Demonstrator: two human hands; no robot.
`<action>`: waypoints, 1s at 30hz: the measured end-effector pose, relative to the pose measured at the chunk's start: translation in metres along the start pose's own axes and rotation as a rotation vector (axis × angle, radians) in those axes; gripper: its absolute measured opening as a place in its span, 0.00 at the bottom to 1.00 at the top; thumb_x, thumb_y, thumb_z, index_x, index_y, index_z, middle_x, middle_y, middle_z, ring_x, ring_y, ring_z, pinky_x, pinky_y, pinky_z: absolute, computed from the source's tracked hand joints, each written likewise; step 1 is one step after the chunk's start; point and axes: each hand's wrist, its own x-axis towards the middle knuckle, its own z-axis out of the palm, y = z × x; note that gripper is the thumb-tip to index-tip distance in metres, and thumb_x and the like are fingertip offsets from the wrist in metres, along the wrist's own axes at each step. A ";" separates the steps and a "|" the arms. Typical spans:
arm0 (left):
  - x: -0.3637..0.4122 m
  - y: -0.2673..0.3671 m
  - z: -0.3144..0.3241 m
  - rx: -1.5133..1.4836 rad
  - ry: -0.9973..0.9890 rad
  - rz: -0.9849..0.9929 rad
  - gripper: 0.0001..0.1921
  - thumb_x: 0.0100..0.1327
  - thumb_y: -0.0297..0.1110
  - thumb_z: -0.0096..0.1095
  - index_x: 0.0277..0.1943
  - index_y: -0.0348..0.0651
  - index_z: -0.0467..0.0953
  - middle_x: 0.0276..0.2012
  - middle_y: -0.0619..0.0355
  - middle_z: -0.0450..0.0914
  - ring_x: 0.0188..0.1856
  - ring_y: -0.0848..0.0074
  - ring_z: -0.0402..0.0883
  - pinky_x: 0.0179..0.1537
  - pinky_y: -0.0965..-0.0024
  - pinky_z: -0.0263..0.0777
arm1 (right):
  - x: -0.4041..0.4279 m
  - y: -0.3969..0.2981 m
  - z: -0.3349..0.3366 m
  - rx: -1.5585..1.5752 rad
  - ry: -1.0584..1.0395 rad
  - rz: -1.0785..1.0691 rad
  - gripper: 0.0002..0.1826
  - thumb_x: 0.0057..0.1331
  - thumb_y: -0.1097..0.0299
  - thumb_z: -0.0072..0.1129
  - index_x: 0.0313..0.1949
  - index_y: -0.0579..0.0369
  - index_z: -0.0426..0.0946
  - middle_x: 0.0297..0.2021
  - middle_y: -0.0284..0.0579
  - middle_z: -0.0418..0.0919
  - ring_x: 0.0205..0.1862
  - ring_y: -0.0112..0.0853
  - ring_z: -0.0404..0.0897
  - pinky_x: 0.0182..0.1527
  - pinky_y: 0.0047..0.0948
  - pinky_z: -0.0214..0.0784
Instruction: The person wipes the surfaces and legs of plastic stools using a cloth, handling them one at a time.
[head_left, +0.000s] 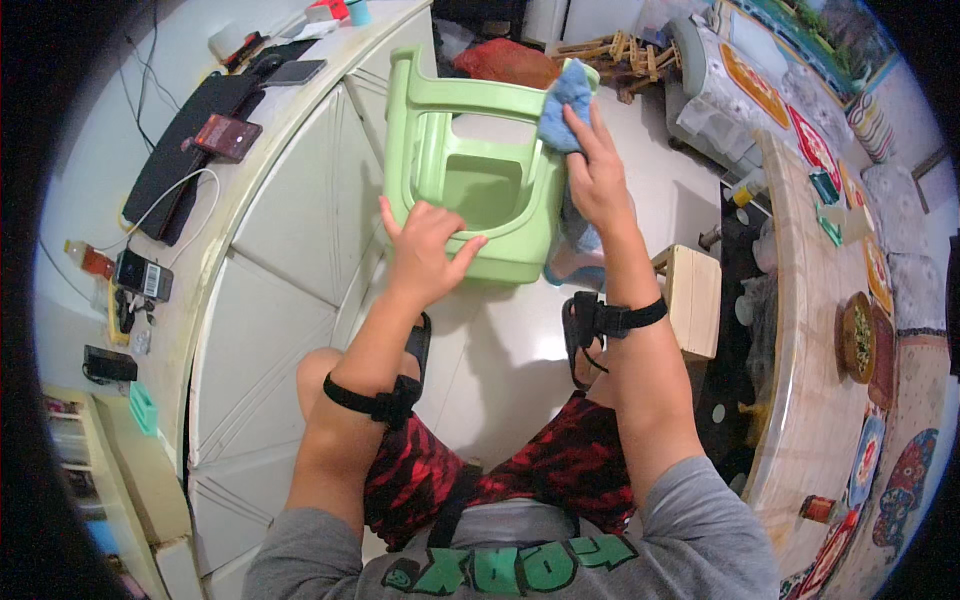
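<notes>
A light green plastic chair (480, 255) with openings in its frame stands before me, tipped so that its hollow shows. My left hand (429, 244) grips the near rim of the opening, thumb and fingers spread over the edge. With my right hand (596, 169) I press a blue cloth (568, 109) onto the chair's upper right corner. The fingers lie flat on the cloth. Behind my right wrist, a blue and pinkish thing is partly hidden, and I cannot tell what it is.
A small wooden stool (694, 300) stands right of my right forearm. White cabinets (285, 180) line the left, with a phone (229, 137) and cables on top. A long table (814, 315) holding a bowl (857, 337) runs along the right. Beyond the chair lies a red bag (506, 64).
</notes>
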 end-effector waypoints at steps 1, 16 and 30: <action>0.000 -0.001 -0.001 0.002 -0.003 -0.004 0.15 0.61 0.47 0.70 0.33 0.44 0.79 0.32 0.60 0.79 0.46 0.63 0.77 0.70 0.25 0.29 | -0.002 -0.008 0.005 -0.013 -0.017 -0.024 0.31 0.61 0.77 0.48 0.66 0.53 0.73 0.71 0.68 0.61 0.70 0.59 0.66 0.72 0.41 0.58; 0.012 -0.014 0.002 -0.002 0.064 -0.106 0.14 0.64 0.47 0.67 0.38 0.44 0.80 0.36 0.57 0.79 0.48 0.62 0.77 0.69 0.28 0.33 | -0.056 -0.050 0.028 -0.203 -0.096 -0.114 0.27 0.57 0.77 0.57 0.58 0.69 0.74 0.69 0.70 0.62 0.69 0.65 0.65 0.70 0.51 0.62; 0.016 -0.038 0.004 -0.119 0.138 -0.211 0.16 0.75 0.42 0.49 0.38 0.44 0.82 0.35 0.56 0.83 0.47 0.62 0.78 0.70 0.27 0.29 | -0.098 -0.095 0.036 -0.313 -0.247 -0.295 0.27 0.56 0.72 0.60 0.58 0.57 0.77 0.70 0.58 0.65 0.71 0.59 0.63 0.70 0.56 0.58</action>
